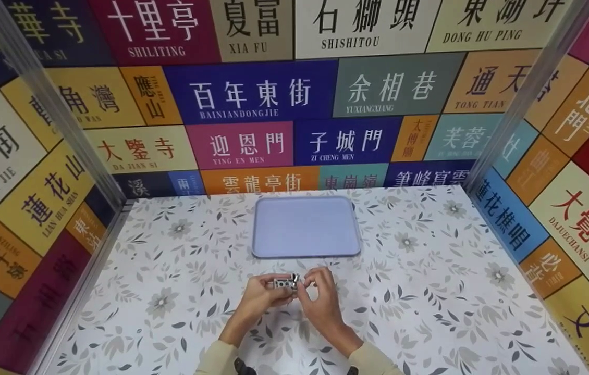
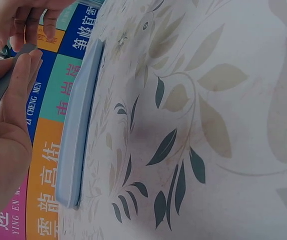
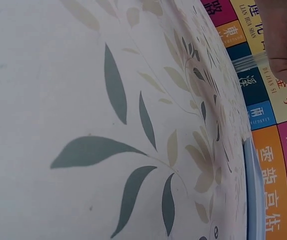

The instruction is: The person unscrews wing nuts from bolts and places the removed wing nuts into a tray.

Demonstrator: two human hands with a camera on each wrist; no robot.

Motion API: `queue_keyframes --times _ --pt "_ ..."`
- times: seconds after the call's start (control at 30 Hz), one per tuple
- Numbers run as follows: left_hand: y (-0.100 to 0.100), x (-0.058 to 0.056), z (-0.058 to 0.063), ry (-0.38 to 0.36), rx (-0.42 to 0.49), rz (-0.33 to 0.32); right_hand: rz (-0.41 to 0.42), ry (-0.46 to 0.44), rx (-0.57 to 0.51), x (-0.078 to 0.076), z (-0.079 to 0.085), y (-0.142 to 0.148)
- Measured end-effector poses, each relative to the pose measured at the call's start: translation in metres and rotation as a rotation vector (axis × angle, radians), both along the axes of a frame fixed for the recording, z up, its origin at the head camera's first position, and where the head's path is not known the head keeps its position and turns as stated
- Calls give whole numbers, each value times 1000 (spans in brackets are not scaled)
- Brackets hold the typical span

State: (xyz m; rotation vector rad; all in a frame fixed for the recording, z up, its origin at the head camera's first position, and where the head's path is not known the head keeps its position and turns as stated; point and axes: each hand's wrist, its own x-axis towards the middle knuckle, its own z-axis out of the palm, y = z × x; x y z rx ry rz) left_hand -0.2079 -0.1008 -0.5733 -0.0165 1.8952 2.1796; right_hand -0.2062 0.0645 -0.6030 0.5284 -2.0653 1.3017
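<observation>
Above the table, my left hand (image 1: 263,292) grips a small grey rectangular block (image 1: 282,284) with dark round spots on its face. A shiny metal piece (image 1: 295,280) stands at the block's right end. The thumb and forefinger of my right hand (image 1: 321,299) pinch at this metal piece. In the left wrist view, the grey block (image 2: 11,80) lies between the thumb and fingers of the left hand (image 2: 8,135), with the right hand (image 2: 18,20) close above it. Only part of the right hand (image 3: 286,47) shows in the right wrist view; its fingertips are out of sight there.
A pale lilac tray (image 1: 306,227) lies flat beyond the hands, near the back wall. White cloth with a grey leaf and flower pattern covers the table (image 1: 419,291). Colourful sign-printed walls (image 1: 250,94) enclose the back and both sides.
</observation>
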Motion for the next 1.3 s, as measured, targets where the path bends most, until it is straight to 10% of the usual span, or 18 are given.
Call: queue_keyframes --times 1.3 --pt "4 1 2 2 -16 -17 27 -48 13 2 3 3"
